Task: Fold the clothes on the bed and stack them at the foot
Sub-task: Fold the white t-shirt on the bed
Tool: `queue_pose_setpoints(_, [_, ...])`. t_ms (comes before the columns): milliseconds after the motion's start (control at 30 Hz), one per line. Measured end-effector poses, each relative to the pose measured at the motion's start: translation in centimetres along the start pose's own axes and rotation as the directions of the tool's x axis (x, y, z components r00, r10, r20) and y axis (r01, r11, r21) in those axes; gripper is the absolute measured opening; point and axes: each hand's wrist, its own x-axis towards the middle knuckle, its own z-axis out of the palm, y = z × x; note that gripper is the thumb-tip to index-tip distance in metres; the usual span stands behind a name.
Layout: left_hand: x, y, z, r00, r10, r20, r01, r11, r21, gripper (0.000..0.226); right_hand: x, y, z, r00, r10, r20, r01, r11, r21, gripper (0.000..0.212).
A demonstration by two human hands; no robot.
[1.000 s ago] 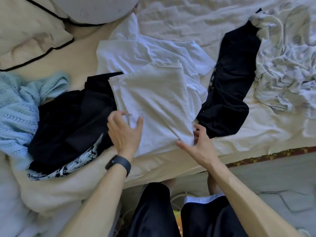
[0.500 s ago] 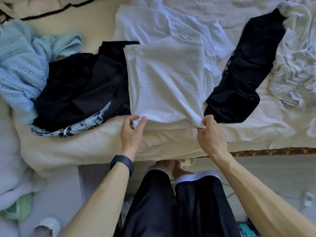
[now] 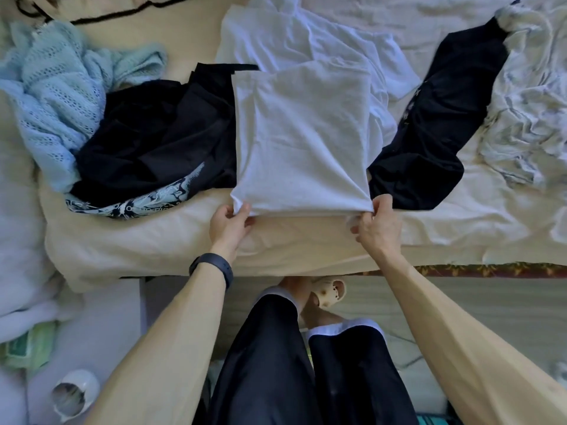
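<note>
- Item in hand: a white cotton garment folded to a flat oblong panel (image 3: 302, 142). It lies on the cream-sheeted bed (image 3: 147, 243), with its near edge at the mattress edge in front of the person.
- Left hand (image 3: 228, 223), with a black wristband (image 3: 211, 268) on the wrist: thumb and fingers are closed in a pinch on the panel's near left corner.
- Right hand (image 3: 379, 225): fingers are curled over the near right corner, with the cloth held between thumb and fingers.
- Judgement: the panel's sides are already turned in. One crosswise fold appears to be left, and both corners are held ready for it.
- Not yet folded, left of the panel: a heaped black garment with a pale blue print (image 3: 153, 142) touches the panel's left edge. Beyond it is a light blue open-knit piece (image 3: 58, 87), bunched.
- Not yet folded, right of the panel: a long black garment (image 3: 435, 127) lies slantwise, its lower end just beside the right hand.
- Not yet folded, behind the panel: a crumpled white garment (image 3: 306, 35), partly under the panel.
- Far right: a rumpled pale cloth with grey markings (image 3: 527, 118). Cannot tell whether it is clothing or bedding.
- Stack: no finished pile is in view, and which end is the foot cannot be told.
- Assessment: early stage. One item is near completion, at least four remain, and stacking has not begun.
</note>
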Motion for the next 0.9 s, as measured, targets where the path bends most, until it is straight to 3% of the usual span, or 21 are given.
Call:
queue_pose_setpoints(100, [0.2,0.2,0.4,0.998,-0.048,0.043,0.052,0.995,-0.08,0.018,0.3,0.2,0.5,0.989,0.122,0.085,-0.13,0.986,0.103,0.01])
queue_pose_setpoints(167, [0.0,0.4,0.8,0.99,-0.109,0.092,0.125,0.972,-0.199,0.025,0.7,0.3,0.3,0.959,0.225,0.171,-0.264,0.929,0.26,0.012])
queue_pose_setpoints(267, [-0.6,0.7,1.6,0.985,-0.148,0.091,0.168,0.944,-0.283,0.022,1.1,-0.2,-0.4,0.914,0.271,0.301,-0.391,0.783,0.484,0.042])
queue_pose_setpoints(367, [-1.0,0.8,1.8,0.98,-0.165,0.109,0.191,0.931,-0.312,0.026,1.1,-0.8,-0.4,0.912,0.238,0.334,-0.388,0.765,0.514,0.048])
queue_pose_setpoints(467, [-1.2,0.8,1.3,0.965,-0.177,0.193,0.233,0.917,-0.323,0.032,1.2,-0.4,0.1,0.942,0.215,0.257,-0.314,0.833,0.456,0.027])
queue_pose_setpoints(700, [-1.8,0.8,-1.1,0.997,-0.082,0.013,0.082,0.955,-0.286,0.019,0.0,0.7,-0.9,0.968,0.211,0.138,-0.252,0.825,0.507,0.019])
queue_pose_setpoints(900, [-4.6,-1.5,-2.1,0.991,-0.13,0.003,0.125,0.943,-0.309,0.024,-4.2,1.8,-0.8,0.965,0.237,0.111,-0.257,0.774,0.578,0.018])
